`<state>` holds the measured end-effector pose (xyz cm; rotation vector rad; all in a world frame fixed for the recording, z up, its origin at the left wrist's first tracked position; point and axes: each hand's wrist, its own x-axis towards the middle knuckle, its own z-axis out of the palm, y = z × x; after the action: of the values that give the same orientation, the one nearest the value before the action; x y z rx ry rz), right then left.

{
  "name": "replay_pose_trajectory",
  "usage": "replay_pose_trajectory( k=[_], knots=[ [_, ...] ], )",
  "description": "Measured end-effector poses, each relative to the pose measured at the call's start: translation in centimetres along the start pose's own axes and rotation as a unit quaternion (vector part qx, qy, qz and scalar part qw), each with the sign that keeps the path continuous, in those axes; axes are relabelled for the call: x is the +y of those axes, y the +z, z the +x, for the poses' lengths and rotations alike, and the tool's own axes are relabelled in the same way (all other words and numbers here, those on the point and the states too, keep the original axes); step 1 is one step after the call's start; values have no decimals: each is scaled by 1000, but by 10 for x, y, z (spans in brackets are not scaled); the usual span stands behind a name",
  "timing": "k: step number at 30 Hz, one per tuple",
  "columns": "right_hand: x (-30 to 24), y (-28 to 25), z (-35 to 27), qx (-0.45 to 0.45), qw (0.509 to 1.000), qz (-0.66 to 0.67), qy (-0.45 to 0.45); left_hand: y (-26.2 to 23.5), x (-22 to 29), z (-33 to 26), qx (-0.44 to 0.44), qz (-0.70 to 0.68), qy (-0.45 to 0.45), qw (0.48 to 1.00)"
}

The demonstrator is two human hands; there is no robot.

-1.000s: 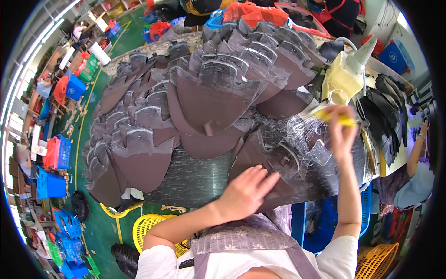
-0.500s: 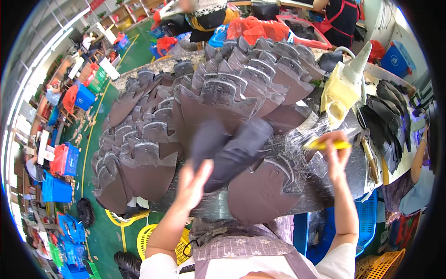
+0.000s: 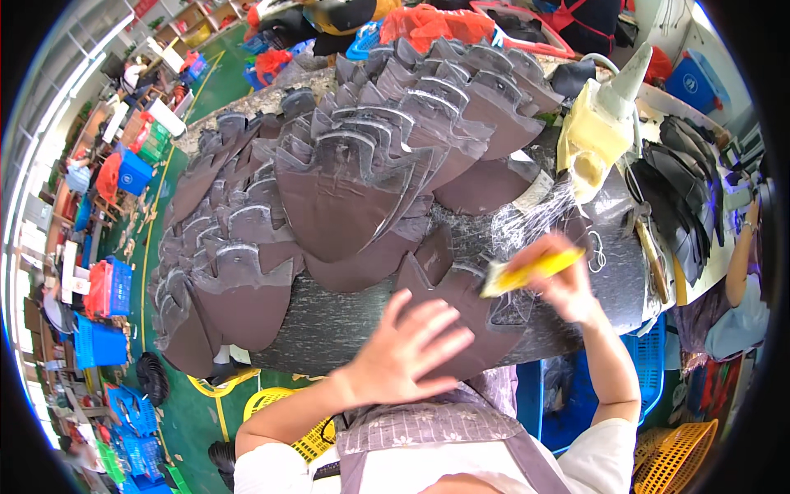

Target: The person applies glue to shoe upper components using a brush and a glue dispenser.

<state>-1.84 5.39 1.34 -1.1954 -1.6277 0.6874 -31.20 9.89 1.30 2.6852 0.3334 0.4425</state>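
My left hand (image 3: 403,350) is empty, its fingers spread over the near edge of a flat brown shoe-upper-like piece (image 3: 473,333). In my right hand (image 3: 568,288) is a brush (image 3: 561,263) with a yellow handle. Its pale bristle end points left, over the right part of the same piece. Whether the bristles touch the piece cannot be told. Beyond my hands, many similar brown pieces with grey, shiny curved edges lie overlapped in a large heap (image 3: 346,198). A cream-yellow pot (image 3: 592,144) with a pale cone on top stands at the right, stringy dried strands hanging beside it.
Everything lies on a dark, worn tabletop (image 3: 329,321). Black curved pieces (image 3: 679,222) are stacked at the right, near another person's arm (image 3: 738,255). Blue (image 3: 654,370) and yellow baskets (image 3: 687,453) stand below the table. Red plastic bags (image 3: 436,29) lie at the back.
The dark, blurred pieces at my left hand are gone from it; that hand has moved right and spread its fingers. My right hand has brought the brush left and nearer, over the brown piece.
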Motion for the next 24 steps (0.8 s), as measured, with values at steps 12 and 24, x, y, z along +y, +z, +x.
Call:
replay_pose_trajectory(
  k=[12, 24],
  knots=[
    [24, 14, -38, 31, 995, 87, 32, 28, -1, -8, -87, 4, 16, 996],
    [16, -76, -13, 333, 930, -154, 37, 10, -15, 5, -116, -16, 49, 992]
  ],
)
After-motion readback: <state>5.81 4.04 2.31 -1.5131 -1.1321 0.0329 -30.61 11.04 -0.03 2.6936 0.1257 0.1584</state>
